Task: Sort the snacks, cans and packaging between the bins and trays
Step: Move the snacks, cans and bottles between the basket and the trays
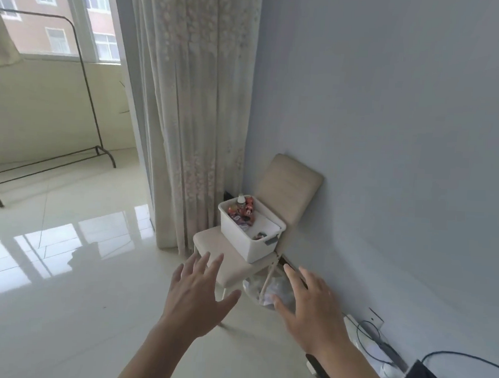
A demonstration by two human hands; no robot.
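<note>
Snacks (243,210) sit in a white bin (239,243) on a beige chair (289,185); I hold my left hand (192,295) and right hand (311,304) before it, both spread, empty.

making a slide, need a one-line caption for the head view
Open left hand and right hand reach toward a white bin of snacks on a beige chair by the wall.

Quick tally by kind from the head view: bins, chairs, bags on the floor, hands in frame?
White plastic storage bin: 1
Beige padded chair: 1
Clear plastic bag under the chair: 1
Bare hands, fingers spread: 2 (left hand, right hand)
Total: 5
</note>
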